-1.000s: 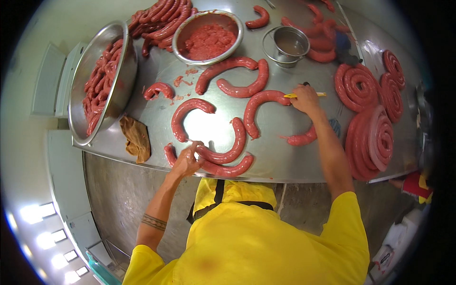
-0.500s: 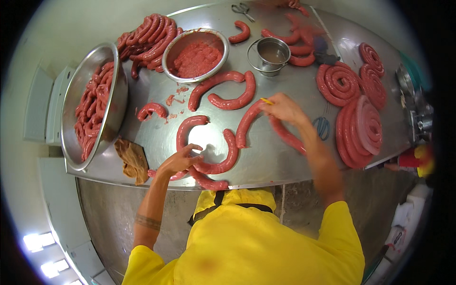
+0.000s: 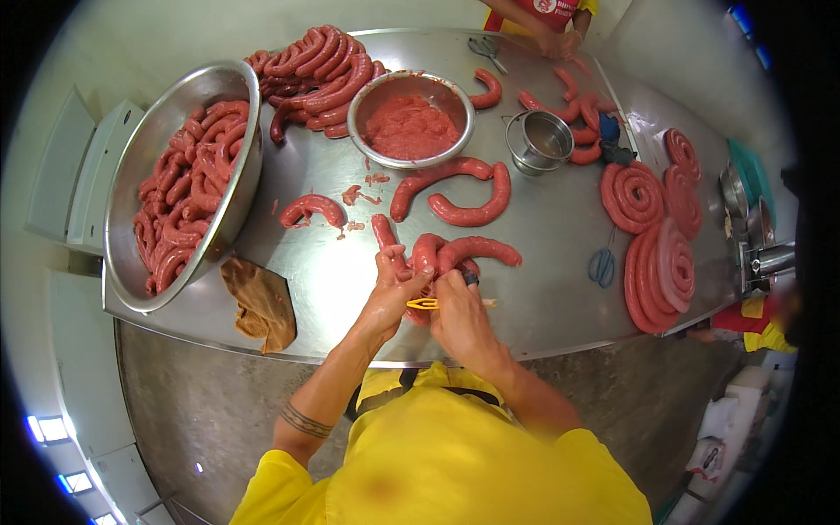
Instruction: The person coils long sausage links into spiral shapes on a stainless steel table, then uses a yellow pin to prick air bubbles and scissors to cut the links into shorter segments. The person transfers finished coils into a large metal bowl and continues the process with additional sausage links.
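Note:
My left hand [image 3: 391, 289] grips sausage ends in a gathered bunch of curved sausages [image 3: 472, 251] near the table's front edge. My right hand [image 3: 457, 311] is closed beside it, holding a narrow yellow tool [image 3: 423, 304] with an open loop at one end; a small dark object [image 3: 468, 278] shows at its fingers. The exact grip between the hands is partly hidden. Just beyond lie two longer curved sausages [image 3: 494, 197] and a short one [image 3: 311, 208] with meat scraps. Blue-handled scissors [image 3: 601, 267] lie to the right.
A large basin of sausages [image 3: 121, 227], brown cloth [image 3: 258, 311], heaped sausages [image 3: 319, 66], mince bowl [image 3: 411, 122], liquid-filled pot [image 3: 540, 140] and sausage coils [image 3: 656, 276] share the steel table [image 3: 542, 324]. One person [image 3: 551, 39] works at the far edge, another [image 3: 759, 331] stands at right.
My right hand has moved left with the yellow tool, meeting my left hand. The front sausages are now gathered between them. The view has shifted, revealing a person at the far edge.

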The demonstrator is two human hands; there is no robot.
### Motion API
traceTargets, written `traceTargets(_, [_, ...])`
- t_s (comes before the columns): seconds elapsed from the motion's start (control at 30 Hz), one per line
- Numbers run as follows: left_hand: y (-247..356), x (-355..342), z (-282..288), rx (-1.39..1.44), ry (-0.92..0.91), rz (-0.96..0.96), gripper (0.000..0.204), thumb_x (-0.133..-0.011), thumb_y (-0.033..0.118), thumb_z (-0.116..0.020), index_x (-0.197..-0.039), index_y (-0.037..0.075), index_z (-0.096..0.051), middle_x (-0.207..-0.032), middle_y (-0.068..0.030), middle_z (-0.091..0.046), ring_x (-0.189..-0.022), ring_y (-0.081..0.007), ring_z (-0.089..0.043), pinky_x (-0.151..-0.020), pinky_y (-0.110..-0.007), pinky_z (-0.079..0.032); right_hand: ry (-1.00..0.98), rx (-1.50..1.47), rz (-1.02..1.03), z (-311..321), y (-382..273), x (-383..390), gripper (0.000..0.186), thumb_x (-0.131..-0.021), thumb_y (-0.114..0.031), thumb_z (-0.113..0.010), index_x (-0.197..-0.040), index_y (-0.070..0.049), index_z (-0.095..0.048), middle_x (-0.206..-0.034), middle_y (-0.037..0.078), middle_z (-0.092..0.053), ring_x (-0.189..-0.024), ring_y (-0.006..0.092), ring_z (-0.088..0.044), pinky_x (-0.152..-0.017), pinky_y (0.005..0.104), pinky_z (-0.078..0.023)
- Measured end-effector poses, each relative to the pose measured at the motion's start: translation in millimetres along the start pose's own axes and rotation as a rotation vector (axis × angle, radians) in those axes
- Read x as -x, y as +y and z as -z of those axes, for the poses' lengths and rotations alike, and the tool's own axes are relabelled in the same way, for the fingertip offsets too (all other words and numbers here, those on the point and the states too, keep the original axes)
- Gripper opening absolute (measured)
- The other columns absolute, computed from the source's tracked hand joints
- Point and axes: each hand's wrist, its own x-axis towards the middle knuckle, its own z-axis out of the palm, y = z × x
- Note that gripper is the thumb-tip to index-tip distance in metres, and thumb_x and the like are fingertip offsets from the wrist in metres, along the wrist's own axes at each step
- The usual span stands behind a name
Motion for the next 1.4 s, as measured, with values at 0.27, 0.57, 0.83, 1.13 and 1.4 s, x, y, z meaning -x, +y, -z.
traceTargets(0.27, [37.1, -10.0, 79.1, 0.359, -0.239, 0.146, 0.045, -0.107, 0.049, -0.037, -0.138, 0.017, -0.040, -0.115, -0.0282, -0.066, -0.090, -0.0263, -0.070, -0.075, -0.036, -0.056, -0.059, -0.376, 0.126, -13.3, -19.6, -1.0, 0.032, -0.077, 0.010, -0.058, -0.107, 0.003, -0.064, -0.118, 0.018, -0.058, -0.105, 0.0346, -0.060, -0.087, 0.0425, -0.050])
traceTargets(0.57, [158.7, 48.6, 104.6, -0.009, -0.148, 0.166, 0.049, -0.102, 0.055, -0.051, -0.130, 0.016, -0.046, -0.093, -0.0048, -0.053, -0.071, -0.0171, -0.068, -0.059, -0.030, -0.051, 0.164, -0.093, -0.305, -53.3, 172.1, -3.9, 0.011, -0.091, -0.006, -0.061, -0.100, 0.000, -0.065, -0.086, 0.020, -0.066, -0.078, 0.0396, -0.064, -0.073, 0.0433, -0.051])
traceTargets(0.83, [344.7, 127.2, 138.5, -0.182, -0.130, -0.121, 0.059, -0.097, 0.063, -0.052, -0.115, 0.007, -0.054, -0.078, -0.0173, -0.066, -0.064, -0.0330, -0.072, -0.054, -0.040, -0.055, 0.266, 0.218, -0.413, -117.8, 242.4, 6.9, 0.008, -0.085, -0.002, -0.058, -0.090, 0.003, -0.054, -0.088, 0.023, -0.057, -0.083, 0.0441, -0.057, -0.074, 0.0516, -0.045])
traceTargets(1.13, [512.8, 161.4, 293.1, -0.278, 0.539, -0.437, 0.063, -0.096, 0.064, -0.049, -0.112, 0.004, -0.057, -0.066, -0.0122, -0.064, -0.049, -0.0255, -0.062, -0.052, -0.038, -0.053, 0.243, 0.236, -0.484, -117.5, 245.1, 16.5, 0.016, -0.088, -0.001, -0.057, -0.103, 0.003, -0.057, -0.096, 0.021, -0.057, -0.090, 0.0412, -0.058, -0.077, 0.0485, -0.046])
traceTargets(1.4, [539.2, 95.1, 476.7, -0.583, 0.949, -0.543, 0.062, -0.094, 0.066, -0.054, -0.109, 0.006, -0.050, -0.063, -0.0034, -0.056, -0.046, -0.0155, -0.053, -0.048, -0.028, -0.044, 0.132, 0.240, -0.441, -103.0, 243.4, 6.0, 0.011, -0.089, -0.004, -0.057, -0.095, 0.004, -0.055, -0.084, 0.021, -0.056, -0.080, 0.0418, -0.057, -0.073, 0.0491, -0.045])
